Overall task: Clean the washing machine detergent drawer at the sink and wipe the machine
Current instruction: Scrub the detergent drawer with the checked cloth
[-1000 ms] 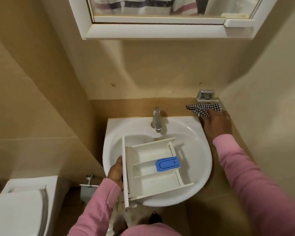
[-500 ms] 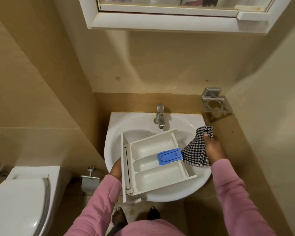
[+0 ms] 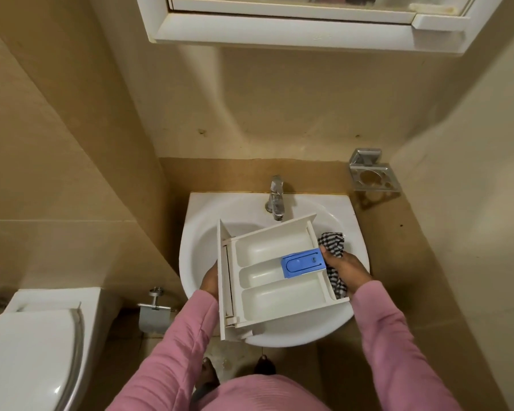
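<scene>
We held the white detergent drawer (image 3: 267, 280) over the basin of the sink (image 3: 196, 232), at the centre of the frame, its three compartments facing up and its front panel toward the left. Our left hand (image 3: 209, 280) was against that panel's outer side. Its fingers were hidden behind the panel, so we could not tell how they lay. Our right hand (image 3: 349, 269) was at the drawer's right wall, fingers (image 3: 327, 254) curled round a black-and-white checked cloth (image 3: 333, 241) that was bunched between the wall and the basin. One fingertip touched the right end of the blue insert (image 3: 303, 261) in the middle compartment. The tap (image 3: 276, 200) stood just above the drawer's far corner.
</scene>
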